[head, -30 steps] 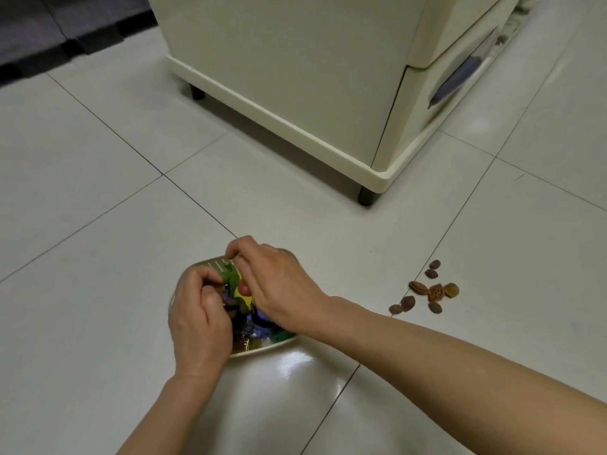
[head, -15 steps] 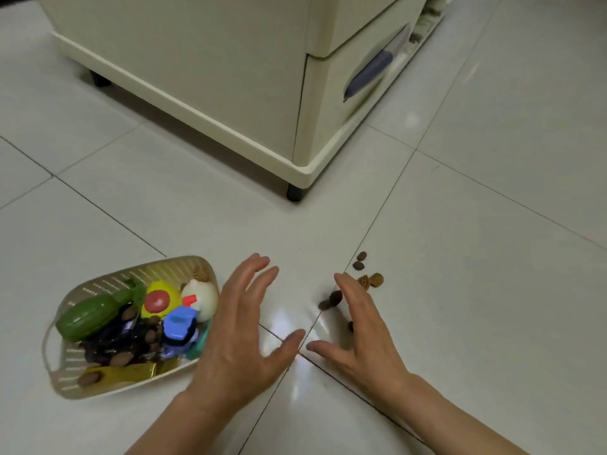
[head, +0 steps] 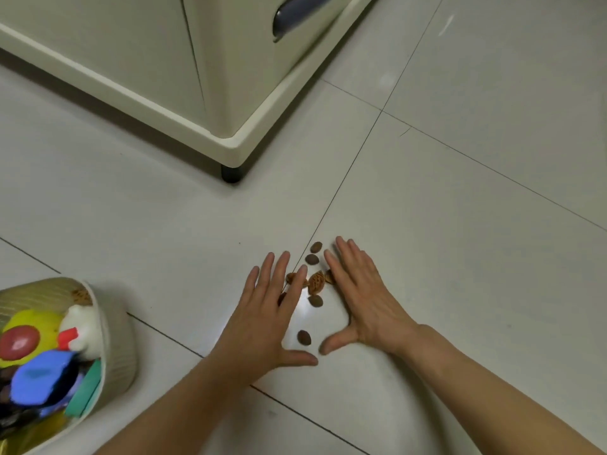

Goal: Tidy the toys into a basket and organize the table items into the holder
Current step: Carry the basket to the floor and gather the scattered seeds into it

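Several small brown pits (head: pixel 316 282) lie scattered on the tiled floor between my hands. My left hand (head: pixel 267 315) is flat and open on their left, fingers spread, partly covering one or two pits. My right hand (head: pixel 361 297) is flat and open on their right, thumb pointing inward. The two thumbs nearly meet below one dark pit (head: pixel 303 337). A beige slotted basket (head: pixel 118 336) stands at the lower left edge, holding a yellow toy with a red spot (head: pixel 23 333), a white toy (head: pixel 83 328), a blue toy (head: pixel 42 377) and more.
A cream cabinet (head: pixel 210 73) on black feet (head: pixel 231 176) stands behind the pits, its corner about a tile away. Pale floor tiles (head: pixel 460 224) spread to the right and front.
Both hands left the basket and swung right to the scattered pits, now flanking them flat on the floor. The view shifted right, pushing the basket to the left edge.
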Motion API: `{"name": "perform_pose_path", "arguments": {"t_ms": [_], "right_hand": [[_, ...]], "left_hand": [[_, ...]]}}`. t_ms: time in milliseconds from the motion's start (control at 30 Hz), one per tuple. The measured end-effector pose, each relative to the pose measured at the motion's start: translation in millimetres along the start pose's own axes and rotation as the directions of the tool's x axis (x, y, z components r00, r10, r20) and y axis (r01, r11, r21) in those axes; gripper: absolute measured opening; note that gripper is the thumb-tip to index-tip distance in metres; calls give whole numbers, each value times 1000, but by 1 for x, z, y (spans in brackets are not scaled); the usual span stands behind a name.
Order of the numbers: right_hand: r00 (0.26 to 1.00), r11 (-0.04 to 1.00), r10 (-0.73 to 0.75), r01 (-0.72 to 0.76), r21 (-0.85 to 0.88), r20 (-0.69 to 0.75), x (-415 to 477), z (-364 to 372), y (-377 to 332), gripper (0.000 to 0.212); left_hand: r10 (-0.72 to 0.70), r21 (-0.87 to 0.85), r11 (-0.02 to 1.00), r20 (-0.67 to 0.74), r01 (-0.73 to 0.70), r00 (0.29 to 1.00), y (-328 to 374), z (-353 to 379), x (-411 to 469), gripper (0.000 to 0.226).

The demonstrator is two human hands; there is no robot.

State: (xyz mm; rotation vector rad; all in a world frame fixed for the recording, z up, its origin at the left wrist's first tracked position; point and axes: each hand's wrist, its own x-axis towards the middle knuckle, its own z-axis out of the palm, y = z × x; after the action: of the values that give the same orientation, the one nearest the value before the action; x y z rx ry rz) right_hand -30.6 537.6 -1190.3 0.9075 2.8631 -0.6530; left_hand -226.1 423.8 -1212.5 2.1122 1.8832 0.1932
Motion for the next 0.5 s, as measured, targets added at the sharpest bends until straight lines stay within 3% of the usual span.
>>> {"name": "perform_pose_path", "arguments": {"t_ms": [133,200,300,400,500], "right_hand": [[989,991,-133,132,25,57,31,-2,5,135],[985,980,-167,160,120,54,33,-2,5,127],[979,968,-192,200,153,-64,29,5,2,91],[964,981,-179,191,44,-198,25,17,0,48],[963,987,-158,161,-5,-219,24,25,1,29]], "left_hand": [[158,-107,982,-12,-159,987,-10,-5,34,123],[157,-176,969,-115,-176,981,-12,-4,32,104],[124,-131,977,-296,-169,947,-10,3,27,61],[117,-60,987,-372,-150,921,-7,7,27,37],[126,14,991,-398,-131,909,-8,12,26,13]]}}
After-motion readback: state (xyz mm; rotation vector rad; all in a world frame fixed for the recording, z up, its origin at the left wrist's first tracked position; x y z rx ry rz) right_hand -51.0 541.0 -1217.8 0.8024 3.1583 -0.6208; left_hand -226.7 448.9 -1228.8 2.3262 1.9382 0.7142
